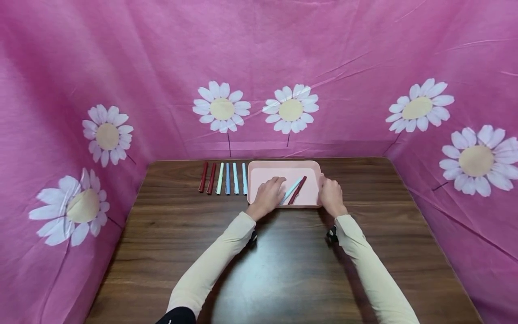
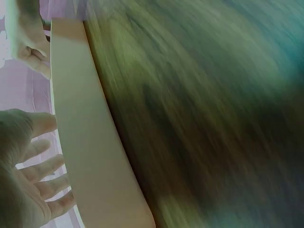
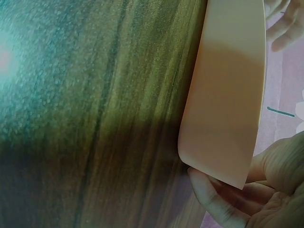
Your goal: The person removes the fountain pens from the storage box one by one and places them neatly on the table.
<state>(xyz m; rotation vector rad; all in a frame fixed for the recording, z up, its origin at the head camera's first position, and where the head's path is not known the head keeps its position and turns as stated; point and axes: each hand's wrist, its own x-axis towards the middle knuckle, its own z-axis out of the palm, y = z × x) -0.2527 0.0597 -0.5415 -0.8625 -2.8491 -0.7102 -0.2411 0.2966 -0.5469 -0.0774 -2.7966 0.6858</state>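
A shallow pink tray [image 1: 259,168] lies near the table's far edge. Inside it, a light blue pen [image 1: 293,189] and a dark red pen [image 1: 298,189] lie slanted side by side. My left hand [image 1: 267,194] reaches over the near left part of the tray, beside the light blue pen. In the left wrist view its fingers are spread, their tips hidden behind the tray wall [image 2: 90,128]. At the tray's right end, my right hand [image 1: 331,195] grips the side. The right wrist view shows its fingers [image 3: 209,194] curled around the tray's near corner.
Left of the tray stands a row of capped pens: two dark red pens [image 1: 203,177], a light green pen [image 1: 220,178], a blue pen [image 1: 227,178] and two light blue pens [image 1: 234,178]. A pink flowered cloth [image 1: 255,45] surrounds the wooden table [image 1: 283,270] at the back and sides.
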